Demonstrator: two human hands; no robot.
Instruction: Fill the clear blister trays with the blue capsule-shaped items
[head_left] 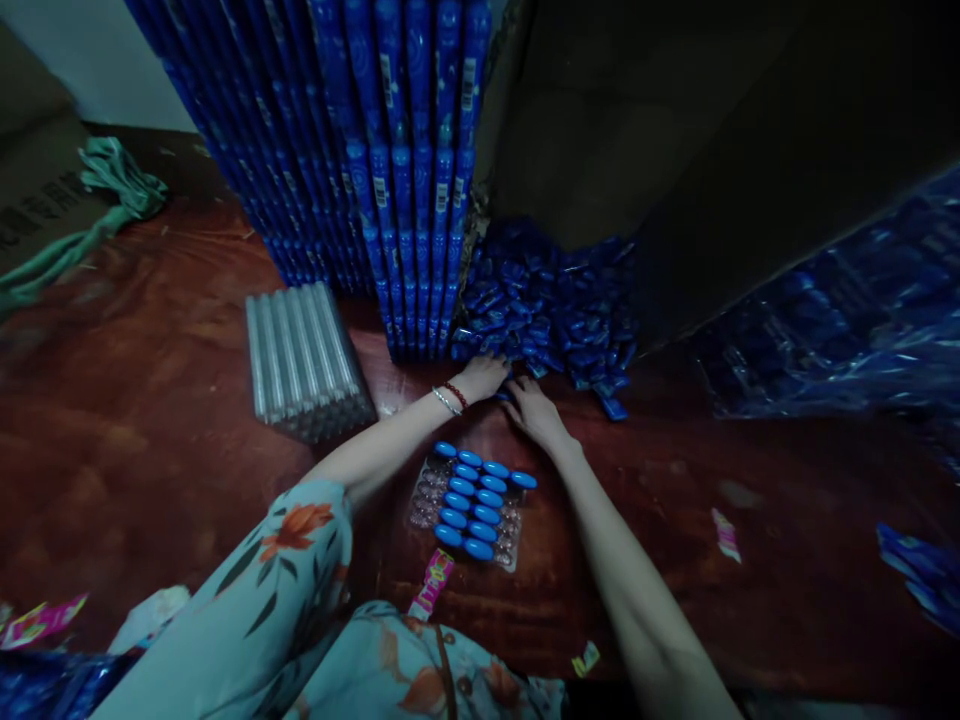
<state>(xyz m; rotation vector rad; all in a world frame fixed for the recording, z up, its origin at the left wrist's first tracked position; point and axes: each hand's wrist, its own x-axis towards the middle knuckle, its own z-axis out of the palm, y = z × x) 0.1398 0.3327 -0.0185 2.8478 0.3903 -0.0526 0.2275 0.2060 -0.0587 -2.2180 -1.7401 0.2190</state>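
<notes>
Fingers of both hands, left hand (484,377) and right hand (531,408), dig into blue packets (547,310) on dim reddish floor (150,420), grip unclear.

a person in a loose, pale blue-green garment (285,600) printed with orange-red flowers and dark leaves, seen from above. the short sleeve (304,530) ends near the elbow, and both forearms are bare below it. on the wrist of the left hand (484,375) sit two thin bracelets: one of dark red beads (456,394), one a pale, silvery band (445,401) just beside it. the right hand (531,410) and its wrist carry nothing. a thin brown strap (444,672) runs down the front of the floral cloth.
</notes>
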